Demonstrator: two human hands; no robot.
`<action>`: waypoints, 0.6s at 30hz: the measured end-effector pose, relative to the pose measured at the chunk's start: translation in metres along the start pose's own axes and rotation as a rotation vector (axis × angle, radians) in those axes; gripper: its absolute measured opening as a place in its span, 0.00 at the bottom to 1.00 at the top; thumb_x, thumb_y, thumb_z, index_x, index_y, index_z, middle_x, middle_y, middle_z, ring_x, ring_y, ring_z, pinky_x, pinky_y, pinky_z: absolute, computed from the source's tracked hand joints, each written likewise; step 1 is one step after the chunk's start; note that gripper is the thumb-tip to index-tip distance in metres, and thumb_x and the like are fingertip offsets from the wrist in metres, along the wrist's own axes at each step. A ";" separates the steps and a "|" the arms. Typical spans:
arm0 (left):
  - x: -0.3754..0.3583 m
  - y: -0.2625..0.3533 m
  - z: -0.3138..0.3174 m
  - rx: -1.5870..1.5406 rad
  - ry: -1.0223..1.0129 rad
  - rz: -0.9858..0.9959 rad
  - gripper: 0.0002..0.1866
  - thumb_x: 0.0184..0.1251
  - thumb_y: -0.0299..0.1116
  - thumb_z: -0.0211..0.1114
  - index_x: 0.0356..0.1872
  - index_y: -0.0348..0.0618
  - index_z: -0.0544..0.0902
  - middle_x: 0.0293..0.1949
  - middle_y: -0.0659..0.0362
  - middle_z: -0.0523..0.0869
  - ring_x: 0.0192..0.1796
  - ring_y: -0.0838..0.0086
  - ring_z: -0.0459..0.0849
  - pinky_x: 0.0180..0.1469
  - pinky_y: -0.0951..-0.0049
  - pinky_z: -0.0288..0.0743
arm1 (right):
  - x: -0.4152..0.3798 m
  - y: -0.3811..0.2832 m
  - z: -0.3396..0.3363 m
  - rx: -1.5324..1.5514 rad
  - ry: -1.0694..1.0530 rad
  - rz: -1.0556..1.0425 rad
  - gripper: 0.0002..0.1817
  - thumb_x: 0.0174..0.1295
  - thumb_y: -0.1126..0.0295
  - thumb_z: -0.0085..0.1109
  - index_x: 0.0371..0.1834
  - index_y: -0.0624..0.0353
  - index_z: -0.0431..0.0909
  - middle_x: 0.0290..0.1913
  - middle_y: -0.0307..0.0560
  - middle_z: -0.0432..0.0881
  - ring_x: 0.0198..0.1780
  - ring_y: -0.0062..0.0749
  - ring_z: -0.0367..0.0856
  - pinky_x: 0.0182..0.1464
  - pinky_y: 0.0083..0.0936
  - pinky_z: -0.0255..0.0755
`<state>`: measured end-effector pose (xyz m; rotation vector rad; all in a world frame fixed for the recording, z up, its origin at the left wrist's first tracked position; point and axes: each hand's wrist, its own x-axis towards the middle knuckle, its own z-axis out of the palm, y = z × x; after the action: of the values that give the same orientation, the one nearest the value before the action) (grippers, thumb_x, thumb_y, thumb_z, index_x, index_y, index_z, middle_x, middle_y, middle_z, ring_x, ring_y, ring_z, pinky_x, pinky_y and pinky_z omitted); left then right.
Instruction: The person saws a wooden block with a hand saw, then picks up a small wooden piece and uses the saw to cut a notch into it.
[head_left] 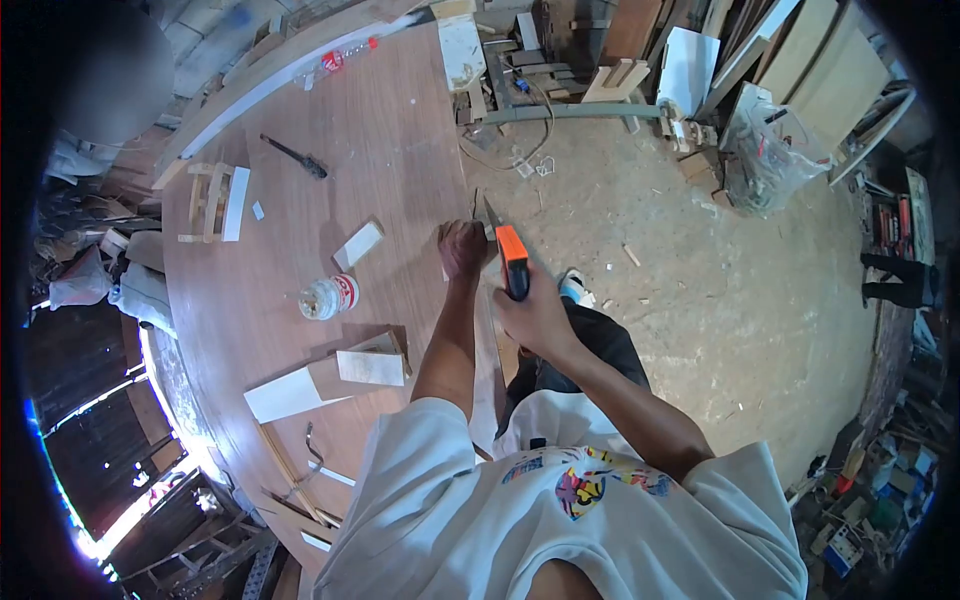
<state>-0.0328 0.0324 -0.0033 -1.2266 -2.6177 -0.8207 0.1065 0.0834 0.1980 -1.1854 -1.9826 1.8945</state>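
Gripping the handsaw (512,250) by its handle, the right hand (536,315) sits nearer the body than the left hand (462,248), closed at the edge of the surface (400,130); whether the left grips anything cannot be told. The saw is just right of the left hand, its long axis running forward and slightly leftward, blade tip pointing away from the body.

Wooden table (400,130): on its top lie a dark-handled tool (295,157), a slatted wooden piece (207,202), a clear jar (328,298) and several white-faced blocks (359,246). A clear bottle with a red label (335,60) lies near the far edge. Floor (700,330): scattered wood scraps (631,256) and a transparent bag (775,160).
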 end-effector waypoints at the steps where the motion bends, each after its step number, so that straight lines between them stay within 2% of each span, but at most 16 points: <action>1: 0.001 -0.007 0.010 0.003 0.038 -0.039 0.08 0.48 0.27 0.60 0.13 0.44 0.74 0.21 0.56 0.78 0.30 0.61 0.78 0.40 0.61 0.69 | -0.017 -0.019 -0.011 0.008 -0.020 -0.057 0.07 0.52 0.75 0.57 0.28 0.64 0.68 0.19 0.39 0.66 0.22 0.20 0.64 0.25 0.25 0.62; 3: 0.008 -0.009 0.018 -0.001 0.084 -0.073 0.08 0.49 0.27 0.60 0.13 0.44 0.74 0.21 0.56 0.78 0.30 0.61 0.78 0.40 0.61 0.69 | -0.027 -0.026 -0.017 0.012 -0.033 -0.122 0.07 0.51 0.75 0.56 0.28 0.64 0.68 0.19 0.39 0.66 0.22 0.20 0.64 0.25 0.24 0.62; 5: 0.007 -0.007 0.018 -0.012 0.118 -0.065 0.09 0.49 0.28 0.60 0.13 0.44 0.74 0.21 0.56 0.78 0.30 0.61 0.78 0.40 0.61 0.69 | -0.025 -0.008 -0.014 -0.020 -0.015 -0.063 0.07 0.51 0.75 0.57 0.28 0.64 0.68 0.19 0.39 0.66 0.23 0.20 0.64 0.25 0.25 0.62; 8: 0.012 0.002 0.007 0.042 0.058 -0.102 0.09 0.49 0.28 0.61 0.13 0.44 0.75 0.20 0.56 0.78 0.30 0.61 0.78 0.39 0.61 0.69 | 0.030 0.048 0.015 -0.020 0.022 -0.154 0.07 0.52 0.74 0.57 0.28 0.64 0.68 0.19 0.38 0.66 0.23 0.18 0.65 0.25 0.23 0.62; 9: 0.015 0.002 0.004 0.046 0.061 -0.099 0.09 0.49 0.28 0.61 0.13 0.44 0.75 0.20 0.56 0.78 0.30 0.61 0.78 0.39 0.61 0.69 | 0.029 0.037 0.013 -0.017 0.021 -0.159 0.07 0.52 0.74 0.57 0.28 0.64 0.68 0.19 0.38 0.66 0.23 0.18 0.65 0.25 0.23 0.62; 11: 0.011 0.001 -0.002 -0.021 0.091 -0.019 0.08 0.50 0.28 0.60 0.14 0.44 0.76 0.20 0.56 0.78 0.29 0.61 0.78 0.39 0.61 0.69 | 0.011 -0.005 0.005 -0.068 -0.015 -0.028 0.07 0.53 0.74 0.57 0.29 0.64 0.69 0.19 0.38 0.66 0.23 0.19 0.66 0.27 0.23 0.63; 12: 0.005 0.001 -0.002 -0.024 0.079 -0.020 0.08 0.50 0.28 0.60 0.14 0.44 0.76 0.20 0.56 0.78 0.29 0.61 0.78 0.39 0.61 0.69 | -0.006 -0.014 -0.001 -0.066 -0.011 -0.016 0.07 0.53 0.74 0.57 0.29 0.64 0.69 0.19 0.38 0.66 0.23 0.19 0.66 0.27 0.23 0.63; 14: 0.013 -0.002 0.007 -0.015 0.192 -0.040 0.08 0.51 0.28 0.60 0.14 0.45 0.75 0.21 0.56 0.78 0.28 0.61 0.77 0.38 0.62 0.69 | -0.035 -0.022 -0.016 -0.003 -0.032 -0.071 0.07 0.52 0.75 0.57 0.31 0.64 0.70 0.19 0.39 0.66 0.24 0.21 0.67 0.28 0.24 0.64; 16: 0.011 -0.011 0.017 0.041 0.142 -0.011 0.09 0.51 0.29 0.60 0.14 0.45 0.75 0.21 0.56 0.78 0.28 0.61 0.77 0.38 0.62 0.69 | -0.024 0.007 -0.008 0.022 -0.037 -0.015 0.07 0.51 0.75 0.58 0.32 0.63 0.71 0.19 0.40 0.65 0.25 0.22 0.67 0.29 0.25 0.65; 18: 0.006 -0.011 0.017 0.100 0.089 0.021 0.09 0.51 0.29 0.60 0.14 0.45 0.74 0.21 0.56 0.78 0.28 0.61 0.77 0.38 0.62 0.69 | 0.012 0.043 0.016 -0.069 0.060 -0.115 0.08 0.51 0.74 0.58 0.31 0.63 0.70 0.19 0.40 0.64 0.25 0.21 0.67 0.28 0.24 0.64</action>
<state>-0.0428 0.0399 -0.0202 -1.1622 -2.5372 -0.7147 0.1076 0.0738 0.1515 -1.1048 -2.0523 1.7294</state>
